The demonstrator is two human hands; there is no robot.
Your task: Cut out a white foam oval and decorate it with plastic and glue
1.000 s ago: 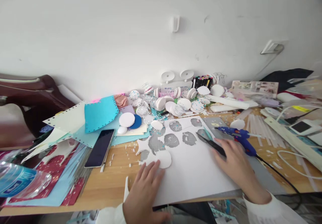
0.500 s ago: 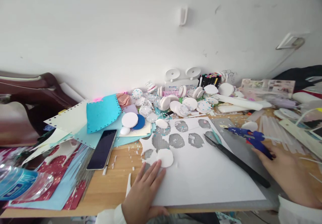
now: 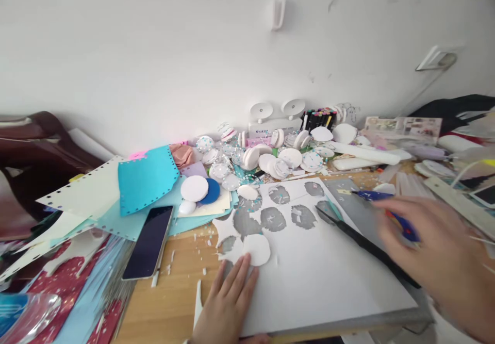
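Observation:
My left hand (image 3: pixel 228 302) lies flat on the white sheet (image 3: pixel 309 287), fingers stretched, its fingertips touching a white disc (image 3: pixel 258 249) at the sheet's left side. Rough round holes run through the sheet's upper part, showing grey beneath. My right hand (image 3: pixel 429 246), slightly blurred, is over the blue glue gun (image 3: pixel 404 226) at the right, thumb and forefinger apart. The gun lies behind it, partly hidden by the fingers, with its nozzle pointing left. A long black tool (image 3: pixel 363 243) with a thin tip lies across the sheet beside that hand.
A grey mat (image 3: pixel 344 192) sits under the sheet. Left stand a phone (image 3: pixel 149 243), a turquoise punched sheet (image 3: pixel 147 179) and a plastic bottle (image 3: pixel 31 315). Many white discs (image 3: pixel 290 158) and several markers (image 3: pixel 320 119) crowd the wall side. White scraps dot the wooden tabletop (image 3: pixel 174 302).
My right hand has moved left and up off the glue gun's handle, and the gun stays on the table. My left hand keeps its place by the disc. The view has shifted slightly.

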